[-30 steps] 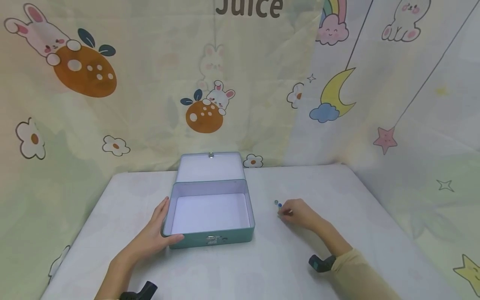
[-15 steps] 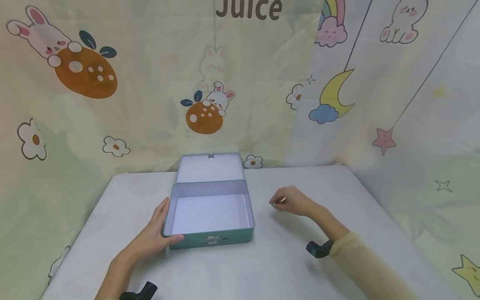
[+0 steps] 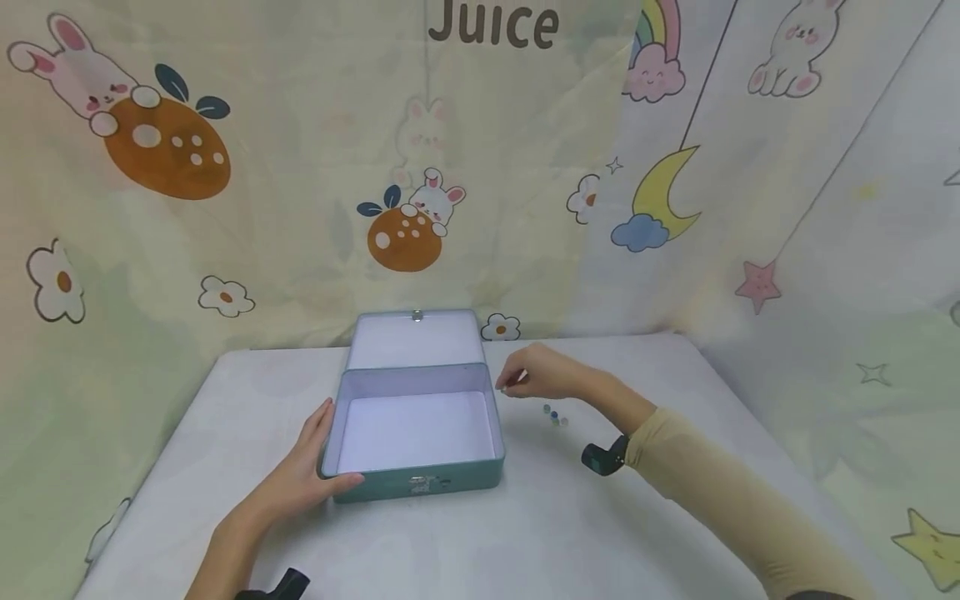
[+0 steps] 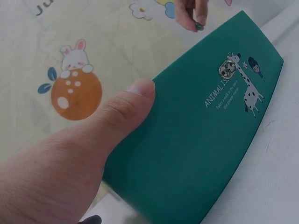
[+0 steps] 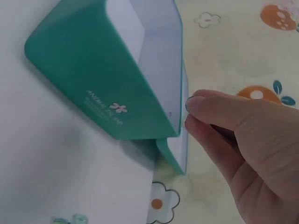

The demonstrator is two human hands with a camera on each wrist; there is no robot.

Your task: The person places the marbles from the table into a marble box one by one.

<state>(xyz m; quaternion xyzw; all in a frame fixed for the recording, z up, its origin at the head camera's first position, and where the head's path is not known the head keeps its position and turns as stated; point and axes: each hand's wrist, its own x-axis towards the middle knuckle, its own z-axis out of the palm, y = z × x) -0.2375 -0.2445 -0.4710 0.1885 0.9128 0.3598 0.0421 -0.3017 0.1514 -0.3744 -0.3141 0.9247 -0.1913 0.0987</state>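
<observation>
Left hand [image 3: 300, 471]: spread around the left front corner of 1 smooth green rectangular box [image 3: 468, 477], thumb on its front wall, fingers along its side. On the white counter [image 3: 555, 525], right of the box: at least 3 rounded, glassy beads [image 3: 554, 415]. Right hand [image 3: 538, 372]: fingertips together, pinching 1 small greenish piece [image 4: 200, 26] just beside the box's right rim. Behind: 1 open lid [image 3: 417, 343]; printed cloth backdrop [image 3: 495, 167].

Lettering "Juice" [image 3: 493, 25]: backdrop [image 3: 300, 108], above and behind green box [image 4: 168, 140] | "ANIMAL IS…", "Takes a walk…": box's front | "ANIMAL…": box's right side, finer print blurred
</observation>
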